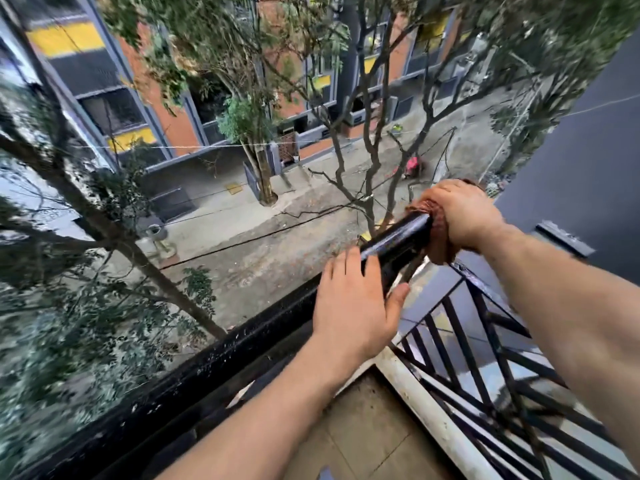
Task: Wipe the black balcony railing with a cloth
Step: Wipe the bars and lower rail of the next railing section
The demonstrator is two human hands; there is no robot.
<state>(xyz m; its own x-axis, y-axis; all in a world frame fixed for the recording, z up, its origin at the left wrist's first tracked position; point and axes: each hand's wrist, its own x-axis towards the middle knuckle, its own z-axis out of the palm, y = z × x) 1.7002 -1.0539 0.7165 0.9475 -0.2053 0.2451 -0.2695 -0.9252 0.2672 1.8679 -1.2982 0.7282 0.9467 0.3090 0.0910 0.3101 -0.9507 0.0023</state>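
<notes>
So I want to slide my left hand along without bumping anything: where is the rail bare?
Bare top rail shows between the left hand and the cloth under the right hand. The long stretch behind the left hand, toward the lower left, is also free. It is crowded at the cloth, near the grey wall.

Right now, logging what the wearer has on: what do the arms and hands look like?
Both forearms are bare with no sleeves in view. The left hand and right hand wear no gloves; no rings, watch or bands show.
</notes>
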